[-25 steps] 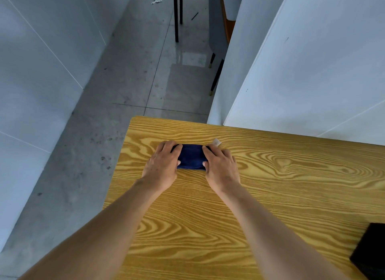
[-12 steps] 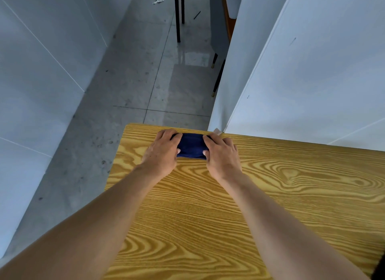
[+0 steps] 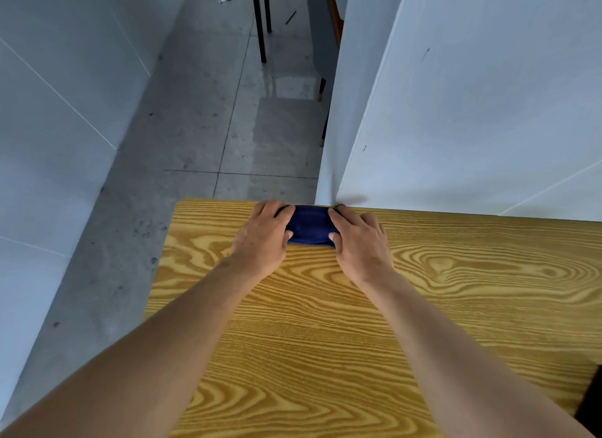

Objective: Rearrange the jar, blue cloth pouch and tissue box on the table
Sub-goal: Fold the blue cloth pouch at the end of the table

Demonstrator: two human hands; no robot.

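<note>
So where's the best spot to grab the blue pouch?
Probably by its two short ends, one hand from each side, as the left hand and right hand do now. The blue pouch lies flat, wide and soft at the table's far edge.

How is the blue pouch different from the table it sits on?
The blue pouch is dark blue and plain; the table is yellow wood with wavy grain. The pouch is small, held between the left hand and right hand; the table is far bigger.
</note>
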